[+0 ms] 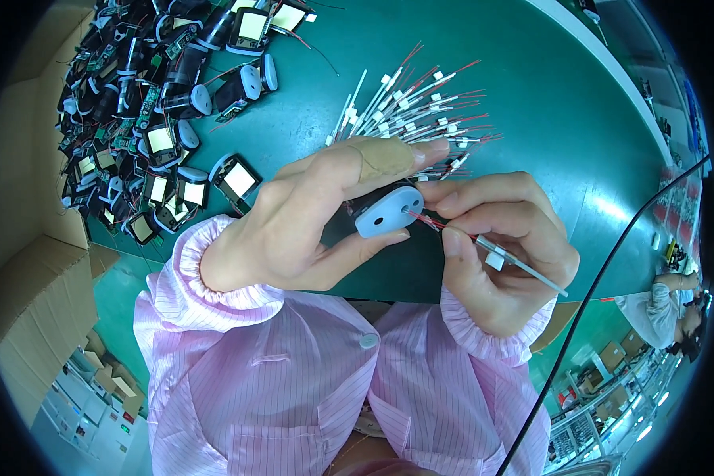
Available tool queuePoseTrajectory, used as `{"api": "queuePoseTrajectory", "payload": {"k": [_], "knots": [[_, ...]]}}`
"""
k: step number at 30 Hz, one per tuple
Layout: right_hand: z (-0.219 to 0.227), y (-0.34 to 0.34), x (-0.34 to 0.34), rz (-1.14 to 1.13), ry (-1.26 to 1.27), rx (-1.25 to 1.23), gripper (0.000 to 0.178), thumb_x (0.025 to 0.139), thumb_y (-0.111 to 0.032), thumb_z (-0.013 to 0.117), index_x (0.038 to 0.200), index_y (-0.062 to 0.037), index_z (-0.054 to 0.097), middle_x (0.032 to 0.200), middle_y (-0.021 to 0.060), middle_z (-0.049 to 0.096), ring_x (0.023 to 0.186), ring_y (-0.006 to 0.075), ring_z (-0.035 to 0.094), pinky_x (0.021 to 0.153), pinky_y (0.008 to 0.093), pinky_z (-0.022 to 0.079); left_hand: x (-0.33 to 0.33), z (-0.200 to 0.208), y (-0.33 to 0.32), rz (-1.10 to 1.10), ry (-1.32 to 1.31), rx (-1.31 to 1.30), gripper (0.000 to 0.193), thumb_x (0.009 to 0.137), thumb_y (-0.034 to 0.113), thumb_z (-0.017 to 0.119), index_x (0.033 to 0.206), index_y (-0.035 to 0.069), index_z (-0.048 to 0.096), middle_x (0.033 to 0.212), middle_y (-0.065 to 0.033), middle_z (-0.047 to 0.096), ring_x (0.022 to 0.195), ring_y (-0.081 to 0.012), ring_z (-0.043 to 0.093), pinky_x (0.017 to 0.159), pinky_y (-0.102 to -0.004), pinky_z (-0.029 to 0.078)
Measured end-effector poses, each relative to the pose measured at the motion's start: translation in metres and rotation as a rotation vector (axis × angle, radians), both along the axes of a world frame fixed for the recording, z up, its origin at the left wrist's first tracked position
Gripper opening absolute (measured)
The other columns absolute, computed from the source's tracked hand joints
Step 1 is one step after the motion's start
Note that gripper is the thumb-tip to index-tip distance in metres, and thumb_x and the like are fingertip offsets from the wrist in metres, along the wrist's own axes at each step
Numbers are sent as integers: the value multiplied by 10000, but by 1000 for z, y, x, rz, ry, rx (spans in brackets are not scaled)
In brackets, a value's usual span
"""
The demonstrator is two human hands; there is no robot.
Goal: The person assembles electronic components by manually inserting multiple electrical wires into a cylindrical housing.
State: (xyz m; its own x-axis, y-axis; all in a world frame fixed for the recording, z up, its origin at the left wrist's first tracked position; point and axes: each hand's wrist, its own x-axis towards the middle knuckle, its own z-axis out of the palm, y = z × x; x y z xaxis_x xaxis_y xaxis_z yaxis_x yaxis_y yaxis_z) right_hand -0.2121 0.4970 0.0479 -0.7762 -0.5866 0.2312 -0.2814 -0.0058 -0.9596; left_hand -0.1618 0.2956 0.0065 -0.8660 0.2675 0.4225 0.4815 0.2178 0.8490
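Note:
In my left hand [293, 214], which has a tan bandage round one finger, is a black device housing with a light-blue oval end cap [390, 213]. The cap faces right and shows small holes. My right hand [508, 238] pinches a thin wire lead [523, 267] with red wires, a grey-white sleeve and a small white connector. Its red wire ends reach a hole in the cap; how deep they go I cannot tell. Just beyond my hands a fanned bunch of similar wire leads [404, 107] lies on the green table [547, 103].
Many similar black housings [186, 67] with circuit boards and pale yellow pads are heaped at the left. A cardboard box [36, 293] stands beside the heap. A black cable [599, 282] crosses at the right. Another person [662, 309] sits at the far right, near shelving.

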Motion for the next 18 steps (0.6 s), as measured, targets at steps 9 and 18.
{"api": "queuePoseTrajectory", "payload": {"k": [9, 18], "knots": [[3, 0, -1, 14, 41, 88, 97, 751, 107, 625, 846, 91, 617, 958, 196, 632, 899, 279, 683, 759, 324, 573, 0, -1, 2, -14, 51, 9, 639, 793, 10, 690, 1367, 26, 410, 1242, -299, 572, 1077, -405, 625, 877, -426, 510], [3, 0, 3, -14, 133, 116, 139, 710, 146, 633, 842, 103, 623, 928, 198, 637, 884, 279, 688, 711, 300, 574, -1, -3, 1, -19, 54, 0, 648, 789, 8, 695, 1371, 19, 410, 1247, -289, 574, 1071, -393, 630, 874, -417, 517]]}}
